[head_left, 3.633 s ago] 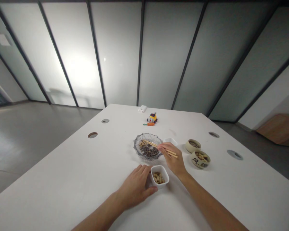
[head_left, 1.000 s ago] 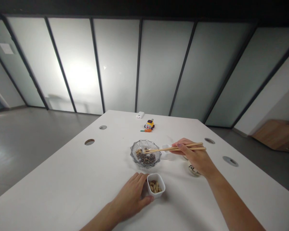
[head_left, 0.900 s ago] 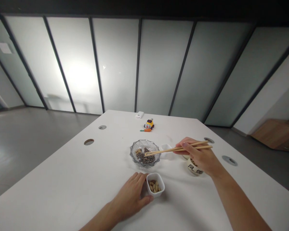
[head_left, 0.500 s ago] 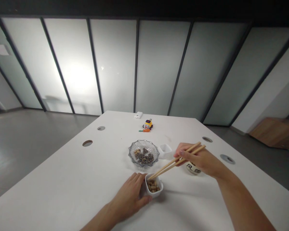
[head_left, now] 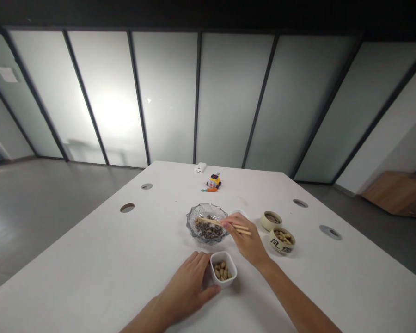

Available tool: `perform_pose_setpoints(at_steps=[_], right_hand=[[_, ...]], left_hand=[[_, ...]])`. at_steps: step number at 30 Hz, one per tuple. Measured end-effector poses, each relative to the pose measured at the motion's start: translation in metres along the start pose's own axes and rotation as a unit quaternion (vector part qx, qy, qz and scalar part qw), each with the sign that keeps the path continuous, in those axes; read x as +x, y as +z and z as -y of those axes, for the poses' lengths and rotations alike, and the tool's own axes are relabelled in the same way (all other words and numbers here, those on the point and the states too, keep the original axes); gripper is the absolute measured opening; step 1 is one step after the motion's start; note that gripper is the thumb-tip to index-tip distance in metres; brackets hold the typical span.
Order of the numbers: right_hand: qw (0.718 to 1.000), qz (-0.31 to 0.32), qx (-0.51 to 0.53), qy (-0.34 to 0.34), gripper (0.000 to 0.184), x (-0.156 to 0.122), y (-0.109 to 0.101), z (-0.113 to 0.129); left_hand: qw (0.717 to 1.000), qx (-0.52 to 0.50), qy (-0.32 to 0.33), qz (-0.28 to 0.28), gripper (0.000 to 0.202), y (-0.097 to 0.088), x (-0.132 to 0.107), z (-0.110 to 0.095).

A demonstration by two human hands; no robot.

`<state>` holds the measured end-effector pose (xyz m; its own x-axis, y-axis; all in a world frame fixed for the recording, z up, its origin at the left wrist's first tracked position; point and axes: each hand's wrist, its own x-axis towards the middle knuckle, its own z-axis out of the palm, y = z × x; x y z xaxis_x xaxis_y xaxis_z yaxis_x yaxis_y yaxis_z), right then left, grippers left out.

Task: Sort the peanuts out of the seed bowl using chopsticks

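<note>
My left hand (head_left: 189,286) rests on the table, thumb and fingers curved around the left side of a small square white dish (head_left: 233,267), steadying it. Peanuts in their shells (head_left: 223,272) fill its bottom. My right hand (head_left: 244,238) grips a pair of wooden chopsticks (head_left: 211,221), whose tips reach into the left part of a scalloped glass bowl (head_left: 190,231). Dark striped seeds (head_left: 210,231) lie in that bowl; something light brown is at the chopstick tips, too small to make out fully. Behind my right hand, another white dish (head_left: 242,213) is mostly hidden.
To the right stand two cream bowls: the nearer bowl (head_left: 279,245) holds peanuts, the farther bowl (head_left: 265,223) something darker. Farther back are a toy car (head_left: 214,181), a toy carrot (head_left: 212,189) and a white device (head_left: 200,167). Round holes pierce the white table (head_left: 90,259).
My right hand has carried the chopsticks from the white dish up and left into the glass bowl, uncovering the cream bowls. My left hand stays at the dish.
</note>
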<state>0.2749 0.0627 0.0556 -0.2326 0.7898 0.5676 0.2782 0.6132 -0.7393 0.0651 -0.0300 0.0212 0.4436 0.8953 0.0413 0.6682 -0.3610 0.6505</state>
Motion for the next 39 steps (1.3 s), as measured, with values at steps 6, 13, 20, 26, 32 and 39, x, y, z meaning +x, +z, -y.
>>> perform_pose_setpoints(at_steps=[6, 13, 20, 26, 32, 39], right_hand=[[1.0, 0.011, 0.001, -0.011, 0.036, -0.004, 0.004, -0.007], [0.998, 0.02, -0.003, -0.058, 0.031, -0.007, 0.007, -0.011], [0.992, 0.034, 0.001, -0.123, 0.018, -0.011, 0.014, -0.014], [0.99, 0.038, -0.021, -0.135, 0.019, -0.016, 0.017, -0.019], [0.992, 0.018, -0.019, -0.125, 0.021, -0.014, 0.014, -0.012], [0.992, -0.054, -0.062, -0.092, 0.017, -0.039, -0.036, 0.029]], left_hand=[[1.0, 0.002, 0.0, -0.005, 0.036, 0.002, -0.001, 0.002], [1.0, -0.008, 0.005, -0.007, 0.042, 0.002, 0.0, 0.004], [0.999, -0.02, 0.016, -0.025, 0.04, 0.005, 0.0, 0.008], [0.999, -0.023, 0.013, -0.02, 0.04, 0.004, 0.001, 0.006], [1.0, -0.019, 0.014, -0.013, 0.042, 0.004, 0.001, 0.007], [0.999, -0.022, -0.005, -0.023, 0.039, 0.004, 0.002, 0.004]])
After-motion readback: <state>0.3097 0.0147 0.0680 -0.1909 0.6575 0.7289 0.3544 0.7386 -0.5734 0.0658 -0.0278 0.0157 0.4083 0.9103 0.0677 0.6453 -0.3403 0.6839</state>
